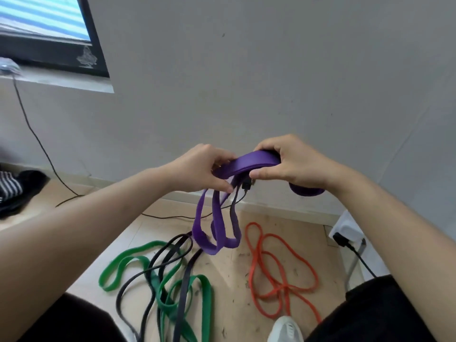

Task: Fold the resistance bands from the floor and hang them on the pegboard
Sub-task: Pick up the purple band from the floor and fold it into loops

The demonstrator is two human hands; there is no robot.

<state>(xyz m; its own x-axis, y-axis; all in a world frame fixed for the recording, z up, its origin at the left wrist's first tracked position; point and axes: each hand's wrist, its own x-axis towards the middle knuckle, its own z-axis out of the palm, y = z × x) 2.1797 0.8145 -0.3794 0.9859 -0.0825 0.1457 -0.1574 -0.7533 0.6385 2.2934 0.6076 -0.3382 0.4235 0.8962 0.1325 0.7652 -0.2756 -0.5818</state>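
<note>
"Purple band (256, 162): where do you have it?"

"You hold it up in front of you, close to the wall (246, 82), stretched between both hands. Your left hand (199, 169) pinches the left end of the folded stretch, thumb underneath. Your right hand (291, 164) curls over the right end, thumb below, and a short loop sticks out under that wrist."

"And the rest of it?"

"Several loops hang down from your left hand. You cannot tell whether their lower ends touch the floor (229, 275)."

"What lies around your feet?"

"The green band (128, 262) and black band (182, 292) lie tangled at near left. The orange band (271, 245) lies apart at right, its near end close to your white shoe (286, 329). A bare strip of floor runs between the two heaps. At far right a white socket block (348, 230) sits by the wall's bottom edge, and a thin black cable (37, 137) trails along the far floor edge from the left."
</note>
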